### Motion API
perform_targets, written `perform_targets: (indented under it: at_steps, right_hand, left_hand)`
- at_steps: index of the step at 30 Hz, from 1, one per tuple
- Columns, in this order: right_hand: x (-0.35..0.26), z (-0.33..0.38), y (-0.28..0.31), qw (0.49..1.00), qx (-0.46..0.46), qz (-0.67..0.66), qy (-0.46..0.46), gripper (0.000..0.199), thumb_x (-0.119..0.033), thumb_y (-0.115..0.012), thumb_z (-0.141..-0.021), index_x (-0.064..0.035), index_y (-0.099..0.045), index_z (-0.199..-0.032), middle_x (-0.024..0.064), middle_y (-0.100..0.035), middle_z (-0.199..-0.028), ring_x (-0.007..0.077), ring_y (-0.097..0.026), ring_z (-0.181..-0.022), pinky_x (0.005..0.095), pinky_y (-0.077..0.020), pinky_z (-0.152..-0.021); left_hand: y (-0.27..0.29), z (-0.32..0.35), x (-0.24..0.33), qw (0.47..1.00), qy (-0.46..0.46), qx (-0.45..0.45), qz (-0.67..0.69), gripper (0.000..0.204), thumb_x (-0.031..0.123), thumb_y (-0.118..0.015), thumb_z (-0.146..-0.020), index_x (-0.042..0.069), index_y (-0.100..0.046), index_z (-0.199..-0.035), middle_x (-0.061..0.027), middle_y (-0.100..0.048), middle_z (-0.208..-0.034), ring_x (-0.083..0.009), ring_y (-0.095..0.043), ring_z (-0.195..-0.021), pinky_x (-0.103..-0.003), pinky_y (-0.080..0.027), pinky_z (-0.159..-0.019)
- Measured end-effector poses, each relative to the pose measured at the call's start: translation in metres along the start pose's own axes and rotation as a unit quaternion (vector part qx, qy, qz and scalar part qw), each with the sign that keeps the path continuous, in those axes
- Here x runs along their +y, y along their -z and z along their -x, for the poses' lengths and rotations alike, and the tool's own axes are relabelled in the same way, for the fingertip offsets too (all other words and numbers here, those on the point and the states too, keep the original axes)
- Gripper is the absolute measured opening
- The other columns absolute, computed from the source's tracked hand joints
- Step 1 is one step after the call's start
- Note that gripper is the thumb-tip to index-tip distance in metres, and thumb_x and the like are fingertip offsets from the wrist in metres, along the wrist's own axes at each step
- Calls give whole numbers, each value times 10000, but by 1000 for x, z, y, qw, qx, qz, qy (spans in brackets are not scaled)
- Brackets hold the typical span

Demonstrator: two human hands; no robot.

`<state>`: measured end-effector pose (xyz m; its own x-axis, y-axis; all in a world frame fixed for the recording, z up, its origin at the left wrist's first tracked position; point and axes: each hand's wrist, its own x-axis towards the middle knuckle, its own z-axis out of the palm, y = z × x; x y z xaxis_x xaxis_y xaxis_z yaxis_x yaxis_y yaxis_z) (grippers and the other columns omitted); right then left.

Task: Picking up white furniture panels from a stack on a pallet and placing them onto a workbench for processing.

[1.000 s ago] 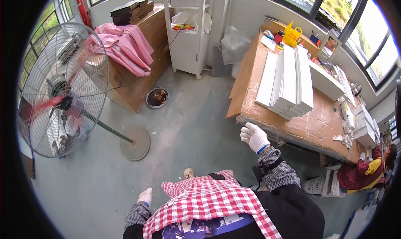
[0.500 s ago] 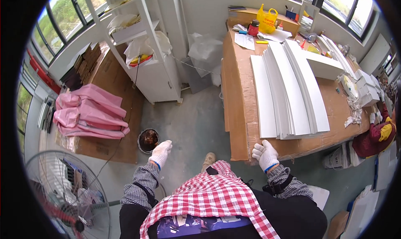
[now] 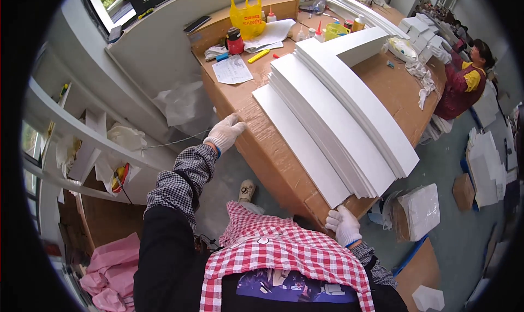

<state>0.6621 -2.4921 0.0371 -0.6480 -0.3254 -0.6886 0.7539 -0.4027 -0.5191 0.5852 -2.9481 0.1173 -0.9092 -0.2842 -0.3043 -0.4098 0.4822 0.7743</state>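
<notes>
My left hand (image 3: 226, 133), in a white glove, is at the left edge of the cardboard-covered table (image 3: 273, 143), its fingers reaching forward over the edge with nothing visible in them. Close to the table's front corner, my right hand (image 3: 343, 226), gloved too, has its fingers bent at the near end of a long flat white panel (image 3: 300, 148). Whether they grip the panel or the table edge is hidden. Beside that panel lies a stack of curved white panels (image 3: 333, 126), with a second curved stack (image 3: 360, 110) to its right.
Yellow bag (image 3: 248, 18), red-lidded jar (image 3: 234, 41), paper sheet (image 3: 232, 70) and yellow cutter (image 3: 258, 56) lie at the table's far side. A co-worker (image 3: 464, 85) sits at the right. A wrapped white block (image 3: 423, 211) stands beyond the near corner; shelves (image 3: 93, 126) stand left.
My view has swung right toward the table. My left hand has moved from beside the floor bucket to the table's left edge. My right hand stays by the front corner, now at the panel's end.
</notes>
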Motion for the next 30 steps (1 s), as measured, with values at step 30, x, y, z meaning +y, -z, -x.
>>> perform_targets:
  at_steps: [30]
  right_hand:
    - [9, -4, -94, 885, 389, 241, -89, 459, -492, -501, -903, -47, -553, -802, 53, -524, -600, 156, -499, -458, 298, -419, -419]
  left_hand:
    - [28, -246, 41, 914, -34, -227, -334, 537, 408, -596, -828, -80, -644, -1046, -173, -670, -859, -247, -642, -640, -334, -525, -629]
